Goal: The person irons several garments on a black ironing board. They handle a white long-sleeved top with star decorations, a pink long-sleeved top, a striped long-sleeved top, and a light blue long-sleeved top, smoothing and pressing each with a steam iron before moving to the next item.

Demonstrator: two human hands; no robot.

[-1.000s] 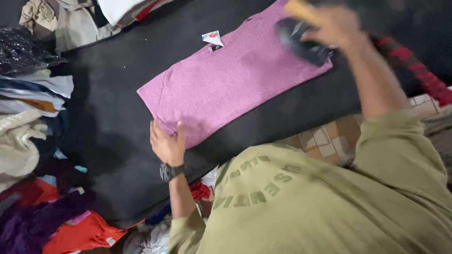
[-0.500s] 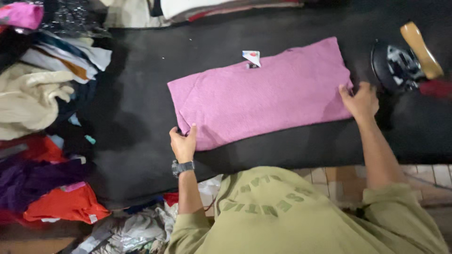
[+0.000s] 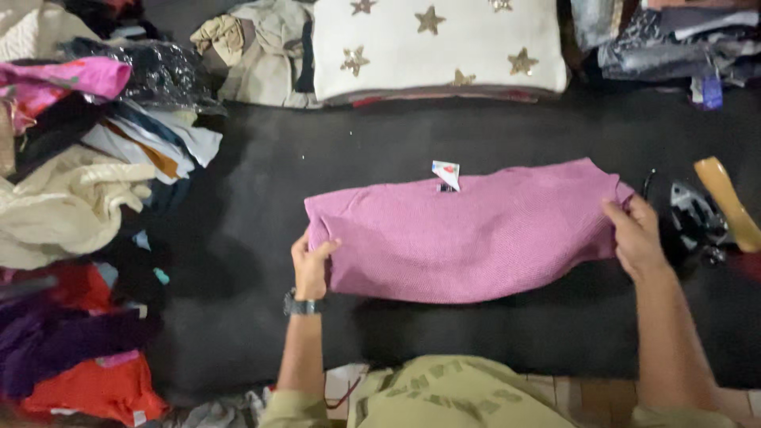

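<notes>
1. Pink garment (image 3: 468, 234), one: folded on the counter (image 3: 238, 317) between the hands. Left hand (image 3: 311, 265) and right hand (image 3: 634, 234) each pinch an end.
2. Iron (image 3: 697, 214), one: just beyond the right hand; a lifted edge might brush it.
3. Tag (image 3: 445, 174), one: far edge.

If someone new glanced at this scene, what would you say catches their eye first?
The pink knit garment stands out, stretched across the dark padded surface at the centre, with the left hand and right hand gripping its two ends. Next come the white cushion-like piece with gold stars at the top and the heaped colourful clothes on the left.
</notes>
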